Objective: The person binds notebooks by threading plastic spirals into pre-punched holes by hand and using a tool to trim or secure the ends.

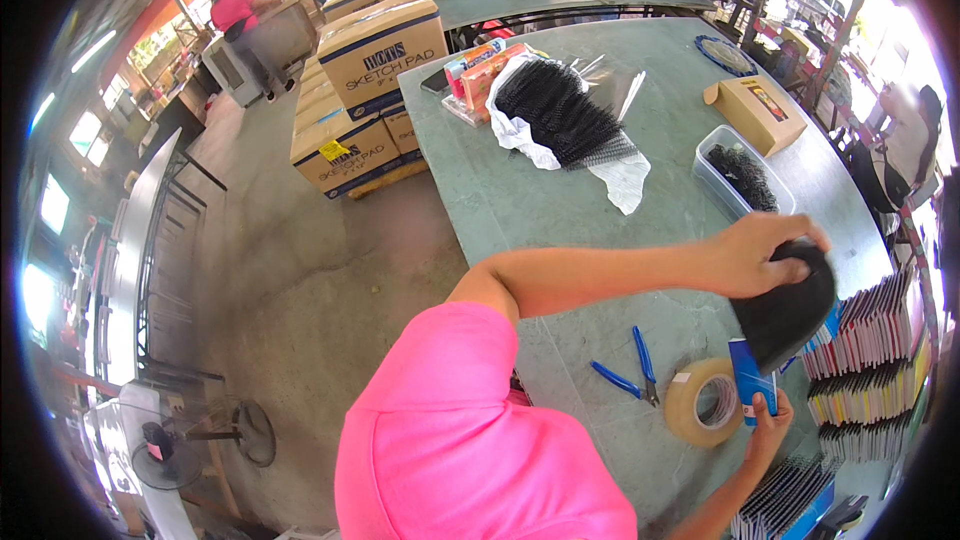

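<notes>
My left hand (pixel 762 254) reaches across the table, its fingers and thumb closed on a bent, dark sheet-like piece (pixel 797 305). The lower edge of that piece meets a small blue-covered notebook (pixel 748 380); I cannot tell whether the two are joined. Lower down, my right hand (pixel 768 424) pinches the notebook's near end between thumb and fingers. Just left of the notebook lies a roll of clear tape (pixel 689 402), which the notebook partly overlaps in view. Beside the tape rest blue-handled pliers (pixel 640 372), their jaws toward the roll.
Black wire coils (pixel 560 110) lie on white wrapping, and more fill a clear plastic bin (pixel 722 180). A brown carton (pixel 757 112) stands behind the bin. Notebooks are stacked at right (pixel 862 365). Cardboard boxes (pixel 375 60) stand left of the table; a fan (pixel 170 450) is lower left.
</notes>
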Demonstrator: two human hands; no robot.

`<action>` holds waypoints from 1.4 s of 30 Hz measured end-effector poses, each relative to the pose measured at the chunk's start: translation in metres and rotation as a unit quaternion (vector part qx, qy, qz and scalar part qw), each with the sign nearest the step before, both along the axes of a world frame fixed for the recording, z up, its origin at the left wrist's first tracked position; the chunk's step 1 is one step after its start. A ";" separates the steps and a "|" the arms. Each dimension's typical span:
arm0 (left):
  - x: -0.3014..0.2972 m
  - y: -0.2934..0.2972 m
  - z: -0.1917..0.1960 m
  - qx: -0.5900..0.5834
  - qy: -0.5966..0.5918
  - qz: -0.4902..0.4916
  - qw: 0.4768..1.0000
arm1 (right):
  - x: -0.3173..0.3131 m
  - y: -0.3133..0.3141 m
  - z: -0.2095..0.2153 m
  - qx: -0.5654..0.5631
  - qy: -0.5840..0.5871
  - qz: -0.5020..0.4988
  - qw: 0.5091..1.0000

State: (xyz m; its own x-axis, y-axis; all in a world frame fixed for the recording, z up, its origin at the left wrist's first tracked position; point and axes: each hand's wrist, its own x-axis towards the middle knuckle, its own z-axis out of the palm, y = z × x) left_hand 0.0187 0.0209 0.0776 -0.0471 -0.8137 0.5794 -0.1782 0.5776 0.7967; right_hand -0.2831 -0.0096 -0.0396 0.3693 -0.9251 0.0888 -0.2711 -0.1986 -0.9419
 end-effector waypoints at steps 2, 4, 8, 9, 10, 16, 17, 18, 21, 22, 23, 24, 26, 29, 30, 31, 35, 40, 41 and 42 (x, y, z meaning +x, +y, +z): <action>-0.019 -0.004 -0.016 0.092 -0.065 -0.037 0.993 | -0.013 0.008 -0.014 0.015 -0.130 -0.056 0.990; -0.041 -0.022 -0.065 -0.044 -0.141 -0.076 0.986 | -0.022 0.007 -0.005 -0.084 -0.057 -0.087 0.991; -0.007 0.000 -0.007 -0.081 -0.100 0.094 0.987 | 0.003 0.007 0.015 -0.074 0.118 -0.069 0.988; -0.004 -0.002 -0.009 -0.021 -0.018 0.090 0.996 | 0.010 0.007 0.011 -0.080 0.121 -0.055 0.988; -0.009 -0.008 -0.013 0.040 0.058 0.091 0.993 | 0.015 0.008 0.008 -0.100 0.098 -0.068 0.988; -0.041 -0.013 -0.064 -0.007 -0.264 -0.014 0.964 | 0.000 0.012 0.014 0.028 -0.040 -0.107 0.993; -0.042 -0.012 -0.046 -0.047 -0.230 0.050 0.971 | 0.000 0.013 0.014 0.036 -0.070 -0.101 0.992; -0.043 -0.015 -0.043 -0.063 -0.224 0.065 0.970 | 0.003 0.013 0.013 0.040 -0.063 -0.095 0.993; -0.044 -0.024 -0.053 -0.052 -0.307 0.039 0.950 | 0.020 0.015 0.014 0.034 -0.045 -0.078 0.995; -0.044 -0.019 -0.070 -0.013 -0.323 -0.015 0.946 | 0.026 0.018 0.018 0.019 -0.039 -0.079 0.996; -0.043 -0.016 -0.066 -0.030 -0.315 -0.011 0.949 | 0.028 0.019 0.017 0.007 -0.035 -0.088 0.995; -0.042 -0.013 -0.063 -0.046 -0.306 -0.007 0.951 | 0.026 0.017 0.014 0.008 -0.050 -0.085 0.995; -0.043 -0.004 -0.068 -0.013 -0.334 -0.055 0.941 | 0.020 0.015 0.008 0.011 -0.076 -0.078 0.994; -0.049 0.010 -0.075 0.032 -0.368 -0.125 0.921 | 0.024 0.015 0.008 0.057 -0.110 -0.045 0.991; -0.053 0.013 -0.075 0.042 -0.379 -0.147 0.913 | 0.023 0.014 0.011 0.046 -0.091 -0.049 0.994; -0.057 0.019 -0.075 0.081 -0.338 -0.183 0.920 | 0.021 0.013 0.014 0.036 -0.072 -0.054 0.995; -0.084 0.047 -0.087 0.353 -0.281 -0.363 0.815 | 0.015 0.013 0.003 0.049 -0.205 -0.060 0.976; -0.100 0.063 -0.141 0.431 -0.184 -0.405 0.785 | 0.008 0.017 -0.027 0.110 -0.203 -0.113 0.966; -0.094 0.069 -0.149 0.458 -0.134 -0.392 0.786 | 0.014 0.011 -0.023 0.099 -0.205 -0.078 0.971; -0.096 0.061 -0.146 0.442 -0.168 -0.373 0.798 | 0.017 0.007 -0.018 0.097 -0.202 -0.047 0.973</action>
State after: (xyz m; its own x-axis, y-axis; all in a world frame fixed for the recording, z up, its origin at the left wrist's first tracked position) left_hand -0.0770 0.0823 -0.0682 -0.7417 -0.5704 -0.3529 -0.3372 -0.1378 0.9313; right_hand -0.2658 -0.0028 -0.0578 0.2529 -0.9670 0.0296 0.1214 0.0014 -0.9926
